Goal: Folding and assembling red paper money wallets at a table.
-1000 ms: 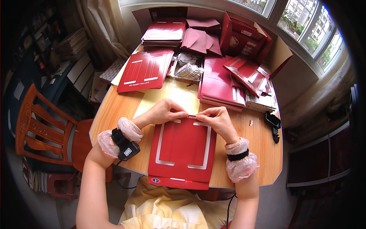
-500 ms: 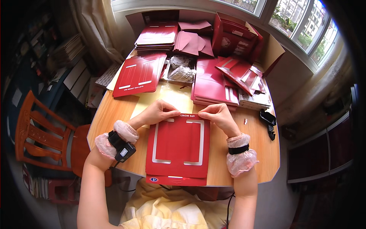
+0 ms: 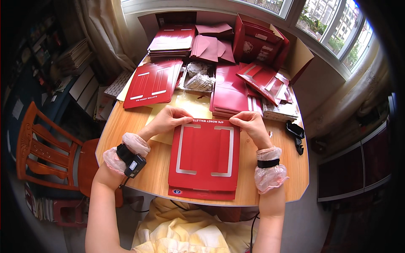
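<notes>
A red card sleeve (image 3: 204,152) with silver-edged slots lies in front of me on the wooden table, its printed edge away from me. My left hand (image 3: 172,121) pinches the far left corner between thumb and fingers. At the far right corner, my right hand (image 3: 249,125) grips the sleeve the same way. A flap shows along its near edge, by the table's rim. Whether more sleeves lie beneath it, I cannot tell. Both wrists wear pinkish cuffs with black straps, and a small black device sits on the left strap.
Beyond my left hand lies a fanned stack of red printed cards (image 3: 152,84). Plain red sleeves (image 3: 230,95) are piled beyond my right hand. Between them stands a tray (image 3: 199,76) of whitish bundled material. A red box (image 3: 258,44) stands at the back; a black strap (image 3: 296,133) lies at the right.
Both hands have moved the red sleeve slightly to the right and away from me. My hands are farther apart along its far edge, uncovering more of the print.
</notes>
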Demonstrator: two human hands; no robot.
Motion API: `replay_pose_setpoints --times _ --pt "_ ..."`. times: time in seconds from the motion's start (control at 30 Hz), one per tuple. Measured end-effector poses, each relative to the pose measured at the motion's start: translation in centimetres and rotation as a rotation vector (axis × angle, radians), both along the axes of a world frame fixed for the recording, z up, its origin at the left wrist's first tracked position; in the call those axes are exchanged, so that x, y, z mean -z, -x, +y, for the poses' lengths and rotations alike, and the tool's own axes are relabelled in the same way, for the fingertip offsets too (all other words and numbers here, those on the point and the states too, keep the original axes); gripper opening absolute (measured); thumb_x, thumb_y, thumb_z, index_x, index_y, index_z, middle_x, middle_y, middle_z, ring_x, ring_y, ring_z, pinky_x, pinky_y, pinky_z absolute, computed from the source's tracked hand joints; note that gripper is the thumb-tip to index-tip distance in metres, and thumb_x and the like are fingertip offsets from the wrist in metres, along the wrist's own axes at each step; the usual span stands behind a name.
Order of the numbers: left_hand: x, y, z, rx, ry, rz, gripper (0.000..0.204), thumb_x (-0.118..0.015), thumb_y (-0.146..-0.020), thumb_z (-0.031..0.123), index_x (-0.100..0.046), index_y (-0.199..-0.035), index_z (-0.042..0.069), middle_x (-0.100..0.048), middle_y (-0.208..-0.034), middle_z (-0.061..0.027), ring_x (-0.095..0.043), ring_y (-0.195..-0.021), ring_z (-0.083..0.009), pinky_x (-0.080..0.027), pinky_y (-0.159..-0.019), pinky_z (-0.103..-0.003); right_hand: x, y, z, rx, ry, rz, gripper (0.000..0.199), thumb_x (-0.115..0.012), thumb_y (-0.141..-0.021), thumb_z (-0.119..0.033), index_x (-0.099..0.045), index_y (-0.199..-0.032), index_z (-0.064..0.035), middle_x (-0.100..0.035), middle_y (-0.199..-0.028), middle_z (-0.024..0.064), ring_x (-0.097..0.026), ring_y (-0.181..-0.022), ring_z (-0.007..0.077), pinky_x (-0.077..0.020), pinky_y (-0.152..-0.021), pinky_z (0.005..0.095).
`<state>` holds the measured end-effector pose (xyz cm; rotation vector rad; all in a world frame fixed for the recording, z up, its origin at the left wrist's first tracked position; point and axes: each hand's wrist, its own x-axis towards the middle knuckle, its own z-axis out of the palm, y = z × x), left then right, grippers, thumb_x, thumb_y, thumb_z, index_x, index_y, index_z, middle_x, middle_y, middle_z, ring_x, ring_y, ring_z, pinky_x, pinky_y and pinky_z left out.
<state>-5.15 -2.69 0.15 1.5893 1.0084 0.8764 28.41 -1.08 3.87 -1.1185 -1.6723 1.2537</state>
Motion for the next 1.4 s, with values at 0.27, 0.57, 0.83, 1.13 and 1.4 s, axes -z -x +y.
replay_pose_setpoints --times 0.27,0.57,0.83,1.13,1.4 --pt "-0.1 -0.3 0.2 -0.054 0.034 -0.016 0.024 -0.071 -0.101 0.017 -0.077 -0.116 -0.001 -0.078 -0.102 -0.0067 -0.070 -0.089 -0.0084 -0.058 -0.081 -0.025 0.2 -1.0 0.4 0.071 0.019 0.068 0.016 -0.082 -0.090 -0.016 -0.081 -0.096 -0.0011 -0.076 -0.083 0.0016 -0.064 -0.071 0.0048 -0.0498 -0.063 0.0209" --pt "-0.4 0.0 0.0 -0.085 0.118 -0.157 0.020 -0.070 -0.101 0.018 -0.074 -0.104 -0.001 -0.076 -0.099 -0.0083 -0.074 -0.090 -0.0145 -0.063 -0.082 -0.029 0.4 -1.5 0.7 0.113 0.033 0.083 0.014 -0.083 -0.089 -0.016 -0.081 -0.092 -0.0024 -0.075 -0.080 0.0010 -0.060 -0.065 0.0031 -0.0449 -0.059 0.0197" --pt "0.1 0.7 0.8 -0.126 0.284 -0.218 0.019 -0.077 -0.097 0.026 -0.076 -0.095 0.007 -0.064 -0.077 0.0080 -0.054 -0.064 0.0020 -0.046 -0.060 -0.016 1.1 -1.4 0.9 0.090 0.251 0.273 0.017 -0.082 -0.090 -0.016 -0.079 -0.093 0.0005 -0.075 -0.084 0.0021 -0.065 -0.069 0.0043 -0.0487 -0.061 0.0180" --pt "0.4 0.8 0.8 -0.145 0.439 -0.280 0.021 -0.078 -0.096 0.027 -0.074 -0.101 0.007 -0.061 -0.079 0.0103 -0.046 -0.059 0.0048 -0.041 -0.057 -0.014 1.3 -1.7 1.1 0.088 0.320 0.258 0.015 -0.079 -0.092 -0.016 -0.076 -0.089 -0.0022 -0.074 -0.080 0.0013 -0.065 -0.062 0.0037 -0.0462 -0.051 0.0154" --pt "1.0 1.9 0.5 -0.117 0.572 -0.457 0.019 -0.074 -0.098 0.019 -0.071 -0.104 0.001 -0.074 -0.092 0.0001 -0.066 -0.063 0.0015 -0.049 -0.050 -0.009 1.6 -0.6 1.4 0.028 0.388 0.294 0.013 -0.075 -0.095 -0.010 -0.074 -0.093 0.0030 -0.075 -0.086 0.0073 -0.071 -0.070 0.0100 -0.0581 -0.062 0.0221"
